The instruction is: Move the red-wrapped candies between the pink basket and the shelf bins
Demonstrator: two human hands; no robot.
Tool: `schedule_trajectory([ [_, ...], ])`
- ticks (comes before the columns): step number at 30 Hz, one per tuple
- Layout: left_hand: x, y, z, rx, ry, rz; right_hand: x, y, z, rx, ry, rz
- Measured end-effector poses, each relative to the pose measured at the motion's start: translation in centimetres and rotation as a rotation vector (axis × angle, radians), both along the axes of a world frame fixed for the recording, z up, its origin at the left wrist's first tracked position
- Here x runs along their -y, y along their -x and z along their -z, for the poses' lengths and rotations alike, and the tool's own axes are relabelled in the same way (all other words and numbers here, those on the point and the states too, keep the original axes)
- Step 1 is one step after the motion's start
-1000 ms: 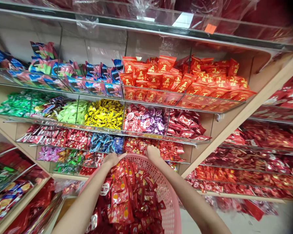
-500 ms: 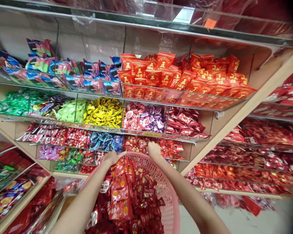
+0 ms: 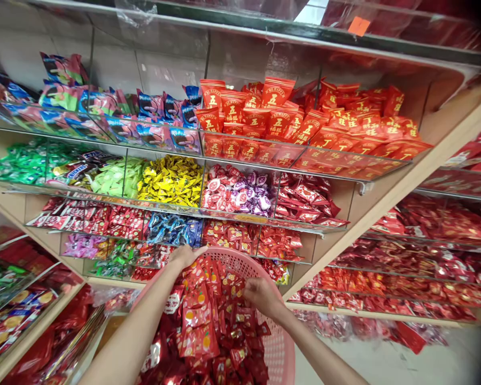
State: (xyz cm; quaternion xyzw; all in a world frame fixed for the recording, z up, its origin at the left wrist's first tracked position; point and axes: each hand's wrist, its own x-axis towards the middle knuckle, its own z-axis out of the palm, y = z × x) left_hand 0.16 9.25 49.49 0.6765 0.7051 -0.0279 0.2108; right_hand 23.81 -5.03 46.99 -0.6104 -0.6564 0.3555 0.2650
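A pink plastic basket point(image 3: 278, 342) is full of small red candy packets point(image 3: 200, 321), some printed with orange fruit. My left hand point(image 3: 184, 257) grips its far rim at the left, thumb lying along the edge. Over the right part of the basket is my right hand point(image 3: 260, 294), fingers curled closed just above the packets. Whatever those fingers may hold is hidden. Just beyond the rim, a low shelf bin holds more red packets point(image 3: 228, 235).
Clear-fronted shelves hold orange-red packets point(image 3: 274, 120), yellow candies point(image 3: 170, 181), purple candies point(image 3: 252, 192) and blue-pink packs point(image 3: 104, 101). A slanted wooden panel point(image 3: 388, 184) divides them from red candy shelves point(image 3: 417, 262) at right. Plastic bags point(image 3: 356, 326) lie low at the right.
My right hand has drawn back from the shelf bin of red packets, coming down over the basket. My left hand stays on the rim. The view has shifted slightly.
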Motion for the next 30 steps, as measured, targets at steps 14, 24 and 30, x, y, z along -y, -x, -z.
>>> schedule_trajectory([
  [14, 0.1, 0.0, 0.0, -0.001, -0.003, -0.001, -2.9, 0.4, -1.8, 0.719, -0.066, -0.055],
  [24, -0.1, 0.4, 0.5, 0.017, -0.029, 0.009, -13.9, 1.1, -3.8, 0.775, -0.282, -0.052],
  [30, -0.1, 0.4, 0.5, 0.023, -0.044, 0.008, -15.0, 1.5, -2.7, 0.835, -0.269, -0.067],
])
